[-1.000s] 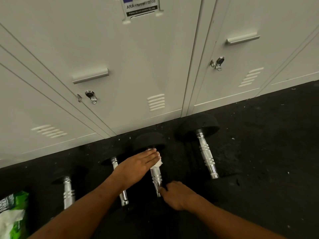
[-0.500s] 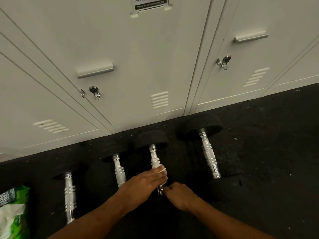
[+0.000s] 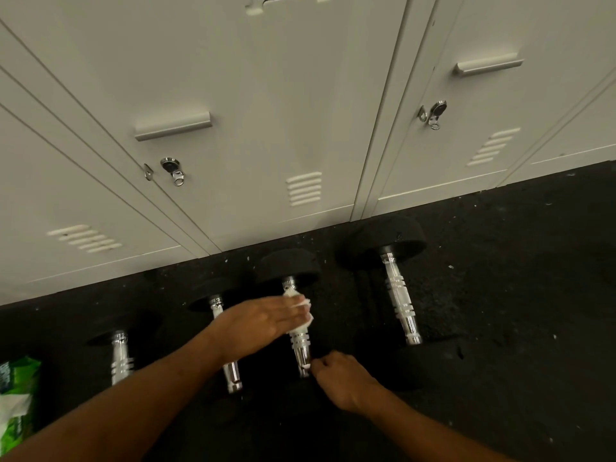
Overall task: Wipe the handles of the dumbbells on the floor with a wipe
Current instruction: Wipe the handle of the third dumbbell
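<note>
Rolling is threatening as the left hand (image 3: 263,323), fingers nearly straight, is pressing the wipe (image 3: 304,310) onto the handle (image 3: 300,345) of a dumbbell (image 3: 288,266) lying on the floor (image 3: 500,295), while the right hand (image 3: 340,378), fingers curled, is only lightly pinching the handle's near end.

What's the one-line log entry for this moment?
left hand: presses wipe on third-from-left dumbbell handle | right hand: at handle's near end | wipes pack: floor, far left
</note>
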Available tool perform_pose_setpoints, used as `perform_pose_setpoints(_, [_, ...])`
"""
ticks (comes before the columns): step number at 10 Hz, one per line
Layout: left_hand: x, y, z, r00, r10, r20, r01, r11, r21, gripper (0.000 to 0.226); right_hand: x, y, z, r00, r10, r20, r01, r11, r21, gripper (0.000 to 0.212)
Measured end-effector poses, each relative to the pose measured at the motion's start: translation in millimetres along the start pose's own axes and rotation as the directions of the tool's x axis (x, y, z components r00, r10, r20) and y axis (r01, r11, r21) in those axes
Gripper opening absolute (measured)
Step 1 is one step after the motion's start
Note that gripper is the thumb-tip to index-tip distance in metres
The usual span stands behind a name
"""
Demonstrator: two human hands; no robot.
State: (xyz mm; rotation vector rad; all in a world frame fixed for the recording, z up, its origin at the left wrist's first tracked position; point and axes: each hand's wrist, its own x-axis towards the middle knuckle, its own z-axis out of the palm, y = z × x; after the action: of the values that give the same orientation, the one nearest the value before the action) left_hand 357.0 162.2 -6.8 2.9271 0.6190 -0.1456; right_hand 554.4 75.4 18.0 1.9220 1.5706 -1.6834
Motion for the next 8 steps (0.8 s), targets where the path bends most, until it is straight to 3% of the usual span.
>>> perform_pose_setpoints(1, [15, -12, -23, 0.994, -0.088, 0.067, 0.09, 0.996, -0.019, 0.064, -1, -2, 1, 1.0, 0.017, 0.002, -0.017, 1.0, 0.014, 0.032])
perform_pose_setpoints(2, [14, -7, -12, 0.989, -0.145, 0.015, 0.146, 0.989, -0.034, 0.069, -3, -2, -2, 1.0, 0.02, -0.008, -0.02, 0.999, 0.034, 0.041])
perform_pose_setpoints(3, [11, 7, -4, 0.972, -0.233, 0.009, 0.232, 0.965, -0.125, 0.082, -3, -3, -1, 1.0, 0.009, -0.018, -0.008, 0.999, 0.033, 0.037])
perform_pose_setpoints(4, [6, 24, -1, 0.971, -0.236, -0.029, 0.224, 0.95, -0.216, 0.079, -1, -2, -1, 0.999, 0.039, 0.013, -0.04, 0.999, 0.025, 0.039])
perform_pose_setpoints(5, [0, 33, 3, 0.982, -0.185, -0.023, 0.177, 0.963, -0.203, 0.07, 0, -1, 1, 0.999, 0.036, 0.03, -0.037, 0.998, 0.043, 0.039])
perform_pose_setpoints(7, [-5, 48, -4, 0.998, 0.05, 0.031, -0.044, 0.986, -0.159, 0.056, -7, -3, -2, 1.0, 0.0, 0.018, -0.001, 0.997, 0.081, 0.039])
perform_pose_setpoints(8, [-6, 43, -4, 0.993, 0.084, 0.08, -0.065, 0.975, -0.21, 0.051, -6, -2, -3, 1.0, -0.001, 0.005, 0.001, 0.997, 0.08, 0.039])
